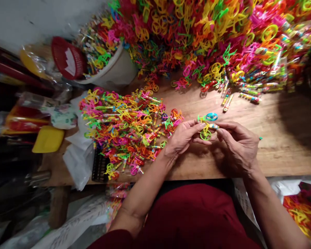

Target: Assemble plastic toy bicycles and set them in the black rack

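Note:
In front of me, above the wooden table (277,138), my two hands meet at a small plastic toy with wheels. My left hand (182,136) pinches its yellow frame (205,129) between thumb and fingers. A green wheel (205,135) hangs on the near side, and a blue wheel (211,117) shows at the far side. A short tube with coloured contents (213,126) points right from the frame. My right hand (239,145) closes thumb and fingertips on the tube's right end. Whether the tube sits fully in the frame I cannot tell.
Toys with tubes lie heaped (126,128) left of my hands. A large pile of loose plastic parts (186,31) rises at the back. Several loose tubes (250,98) lie before it. A white tub (116,69), red basket (67,58) and yellow scoop (48,139) stand left.

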Action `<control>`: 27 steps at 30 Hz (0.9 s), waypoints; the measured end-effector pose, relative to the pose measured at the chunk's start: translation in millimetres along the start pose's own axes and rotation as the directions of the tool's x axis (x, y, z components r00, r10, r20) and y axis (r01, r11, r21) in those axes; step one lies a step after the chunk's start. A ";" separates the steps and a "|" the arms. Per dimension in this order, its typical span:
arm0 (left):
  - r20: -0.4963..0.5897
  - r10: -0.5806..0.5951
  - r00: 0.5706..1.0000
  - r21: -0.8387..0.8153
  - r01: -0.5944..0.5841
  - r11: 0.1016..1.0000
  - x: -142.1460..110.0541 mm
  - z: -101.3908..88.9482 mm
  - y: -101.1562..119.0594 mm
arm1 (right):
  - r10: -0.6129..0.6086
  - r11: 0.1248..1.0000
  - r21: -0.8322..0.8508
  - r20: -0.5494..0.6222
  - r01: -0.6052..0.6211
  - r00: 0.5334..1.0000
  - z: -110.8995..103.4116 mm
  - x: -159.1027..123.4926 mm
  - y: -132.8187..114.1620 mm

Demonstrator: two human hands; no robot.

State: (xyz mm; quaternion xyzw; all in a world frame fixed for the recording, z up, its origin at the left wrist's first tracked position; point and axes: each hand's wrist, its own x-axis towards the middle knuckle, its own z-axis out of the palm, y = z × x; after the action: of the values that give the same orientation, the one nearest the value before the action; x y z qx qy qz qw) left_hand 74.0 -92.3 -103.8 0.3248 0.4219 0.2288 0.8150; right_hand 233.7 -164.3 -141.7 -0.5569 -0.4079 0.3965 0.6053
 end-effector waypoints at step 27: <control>0.237 -0.254 0.938 -0.112 0.286 0.952 8.6 20.9 -18.9 | 0.147 0.976 0.177 -0.116 -0.125 0.982 -20.0 -13.2 29.6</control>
State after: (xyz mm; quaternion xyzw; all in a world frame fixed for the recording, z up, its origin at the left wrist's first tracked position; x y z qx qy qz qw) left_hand 98.0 -106.8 -113.0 0.2269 0.3519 0.1072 0.9018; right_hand 247.0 -181.8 -172.9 -0.5546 -0.2939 0.4334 0.6466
